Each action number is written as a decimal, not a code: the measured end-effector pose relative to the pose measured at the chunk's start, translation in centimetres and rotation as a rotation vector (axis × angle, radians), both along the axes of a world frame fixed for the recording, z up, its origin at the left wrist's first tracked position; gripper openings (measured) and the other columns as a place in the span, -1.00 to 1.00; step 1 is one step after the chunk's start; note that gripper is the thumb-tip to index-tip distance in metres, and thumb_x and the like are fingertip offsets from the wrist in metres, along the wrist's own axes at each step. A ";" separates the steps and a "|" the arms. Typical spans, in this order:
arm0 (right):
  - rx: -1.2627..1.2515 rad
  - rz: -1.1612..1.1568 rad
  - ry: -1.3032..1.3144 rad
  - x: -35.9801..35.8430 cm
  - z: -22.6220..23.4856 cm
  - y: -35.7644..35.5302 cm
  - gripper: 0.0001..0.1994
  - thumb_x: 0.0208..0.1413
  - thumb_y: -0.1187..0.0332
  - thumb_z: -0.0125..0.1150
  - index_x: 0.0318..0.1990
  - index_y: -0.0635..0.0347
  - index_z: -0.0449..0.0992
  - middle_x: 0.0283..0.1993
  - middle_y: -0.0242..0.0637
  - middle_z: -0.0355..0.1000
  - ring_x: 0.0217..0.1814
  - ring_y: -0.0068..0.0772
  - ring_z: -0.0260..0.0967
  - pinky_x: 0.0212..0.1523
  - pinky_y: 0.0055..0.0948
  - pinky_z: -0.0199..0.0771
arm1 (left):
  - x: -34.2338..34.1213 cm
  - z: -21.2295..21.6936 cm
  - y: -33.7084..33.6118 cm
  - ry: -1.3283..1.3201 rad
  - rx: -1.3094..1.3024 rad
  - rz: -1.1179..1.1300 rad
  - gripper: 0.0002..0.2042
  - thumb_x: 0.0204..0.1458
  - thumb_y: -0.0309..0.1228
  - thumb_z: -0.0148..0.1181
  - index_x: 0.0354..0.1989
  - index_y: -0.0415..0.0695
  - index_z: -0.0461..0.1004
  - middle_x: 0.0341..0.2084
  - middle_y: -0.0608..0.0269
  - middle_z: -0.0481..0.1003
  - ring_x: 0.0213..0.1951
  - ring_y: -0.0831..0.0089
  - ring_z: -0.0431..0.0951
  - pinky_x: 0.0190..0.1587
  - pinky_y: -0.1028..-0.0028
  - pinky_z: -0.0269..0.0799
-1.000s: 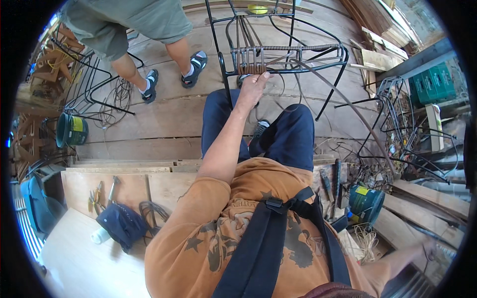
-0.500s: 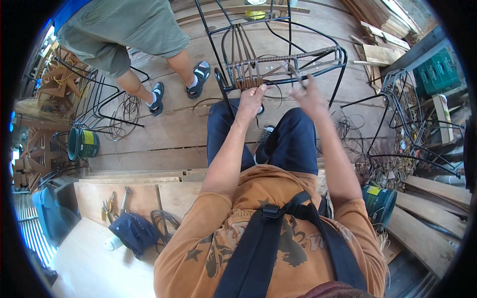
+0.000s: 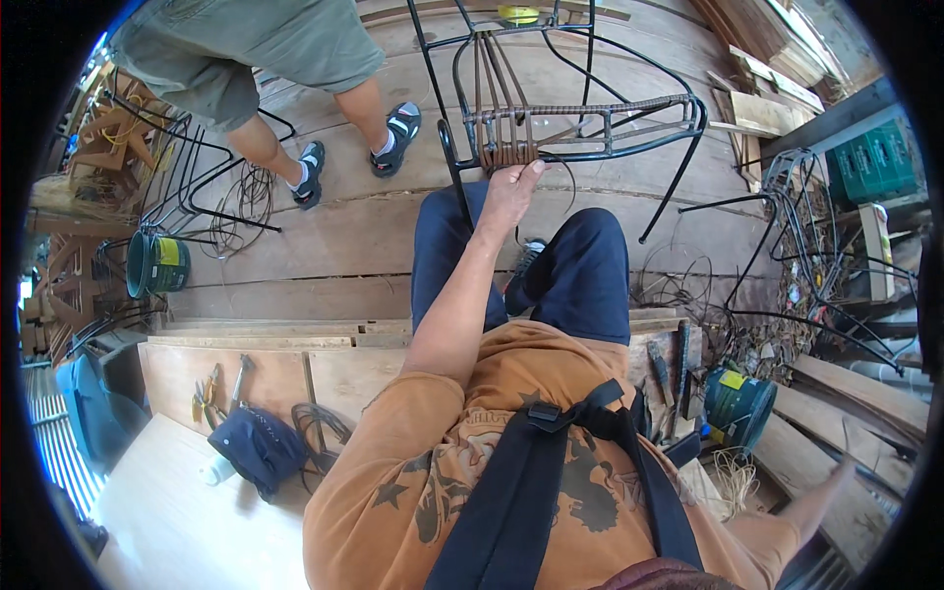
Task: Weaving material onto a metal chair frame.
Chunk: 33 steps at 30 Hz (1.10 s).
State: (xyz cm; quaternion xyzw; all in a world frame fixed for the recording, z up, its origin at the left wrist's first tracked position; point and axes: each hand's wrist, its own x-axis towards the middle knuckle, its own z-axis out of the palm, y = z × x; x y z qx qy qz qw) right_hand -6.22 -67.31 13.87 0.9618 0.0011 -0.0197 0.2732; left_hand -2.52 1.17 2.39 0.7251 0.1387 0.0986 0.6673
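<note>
A black metal chair frame (image 3: 644,147) stands tilted over my knees, with brown strip weaving (image 3: 508,147) wound round the left end of its near rails. My left hand (image 3: 512,193) is closed at the lower edge of this weaving, thumb and fingers pinching the brown strip there. From its grip a loose dark end (image 3: 570,185) curls to the right. Off to the lower right reaches my right arm, and my right hand (image 3: 842,472) is small and blurred above the wooden planks; its fingers cannot be made out.
Another person in grey-green shorts (image 3: 265,59) stands at the upper left. Pliers (image 3: 206,396), a hammer (image 3: 239,379) and a dark blue bag (image 3: 262,452) lie on the board at my left. Green buckets (image 3: 157,264) and more metal frames (image 3: 787,226) stand around.
My right hand has left the chair frame and swung back to the lower right. The frame has shifted slightly right and down in view, with my left hand still at the weaving.
</note>
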 end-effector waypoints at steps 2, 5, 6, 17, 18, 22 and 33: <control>-0.102 -0.373 0.174 -3.4 -1.9 -6.1 -0.71 0.07 0.31 -0.10 -0.08 0.19 0.40 -0.05 -0.04 0.33 -0.01 -0.05 0.29 -0.01 -0.23 0.28 | 1.4 -0.8 -1.0 -0.039 -0.053 -0.057 -0.60 0.07 -0.08 0.00 -0.32 -0.21 0.54 -0.74 0.53 0.17 -0.63 0.69 0.10 -0.58 0.60 0.07; 0.191 -0.071 0.074 1.4 -10.5 -10.5 -0.76 -0.02 0.29 -0.02 -0.24 0.17 0.48 -0.18 -0.08 0.39 -0.08 -0.09 0.31 -0.08 -0.22 0.29 | 1.5 -0.7 -2.3 -0.010 -0.182 -0.116 -0.60 0.07 -0.08 0.00 -0.31 -0.23 0.53 -0.75 0.53 0.15 -0.65 0.69 0.10 -0.58 0.61 0.06; 0.443 0.016 -0.054 3.9 -13.9 -7.2 -0.76 -0.03 0.24 -0.01 -0.36 0.19 0.50 -0.34 -0.07 0.43 -0.20 -0.07 0.35 -0.20 -0.19 0.32 | 1.7 -0.5 -2.8 0.009 -0.270 -0.154 -0.59 0.07 -0.08 0.00 -0.30 -0.24 0.52 -0.76 0.54 0.13 -0.65 0.70 0.09 -0.59 0.63 0.04; 2.342 0.190 0.276 5.5 -16.5 56.2 -0.71 0.13 0.20 -0.02 -0.17 0.25 0.44 -0.37 -0.29 0.42 -0.23 -0.47 0.33 -0.12 -0.52 0.29 | 1.7 -1.8 -2.5 -0.060 -0.222 0.031 -0.63 0.08 -0.13 0.01 -0.50 -0.25 0.42 -0.71 0.47 0.25 -0.65 0.71 0.18 -0.62 0.66 0.10; 2.279 0.144 0.443 5.8 -17.8 56.4 -0.70 0.14 0.16 -0.04 -0.23 0.24 0.43 -0.46 -0.35 0.37 -0.33 -0.50 0.29 -0.23 -0.54 0.29 | 1.5 -1.9 -2.4 -0.074 -0.221 0.050 -0.60 0.07 -0.13 0.02 -0.60 -0.23 0.40 -0.74 0.48 0.21 -0.66 0.70 0.16 -0.61 0.63 0.10; 2.598 -0.576 1.148 5.7 -19.2 56.4 -0.61 0.14 0.00 -0.09 -0.44 0.16 0.37 -0.66 -0.51 0.10 -0.64 -0.63 0.02 -0.60 -0.58 0.08 | 1.1 -0.6 -1.7 0.093 -0.300 0.086 -0.69 0.05 -0.18 0.05 -0.48 -0.22 0.41 -0.74 0.42 0.27 -0.71 0.65 0.22 -0.64 0.60 0.15; 2.223 -0.526 0.794 12.1 -22.7 60.2 -0.80 -0.02 0.19 0.11 -0.49 0.11 0.43 -0.56 -0.42 0.33 -0.60 -0.53 0.22 -0.61 -0.47 0.18 | 2.2 -0.7 -1.1 -0.205 -1.035 0.100 -0.68 0.00 -0.32 0.14 -0.11 -0.21 0.34 -0.18 0.17 0.43 -0.11 0.39 0.38 -0.01 0.44 0.23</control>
